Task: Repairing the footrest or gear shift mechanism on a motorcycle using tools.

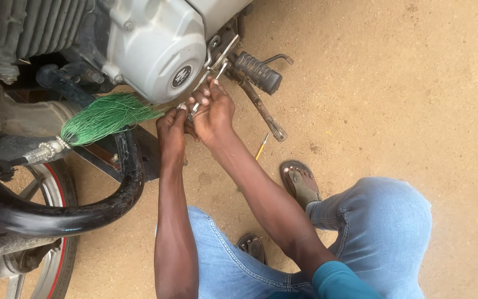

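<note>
Steel spanner point(206, 91), rigid and likely slippery, was clamped near its middle by the right hand point(214, 113), left hand point(171, 130) pinching its near end below the silver engine cover point(156, 50).

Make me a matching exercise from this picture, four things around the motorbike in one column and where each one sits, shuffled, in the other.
Things:
1. green tassel
2. footpeg
3. screwdriver
4. engine cover

Places:
A. lying on the sandy ground beside the right forearm
B. hanging just left of the left hand
C. sticking out to the right, above the right hand
D. at the top of the view, above both hands

Pairs: 1-B, 2-C, 3-A, 4-D
</note>
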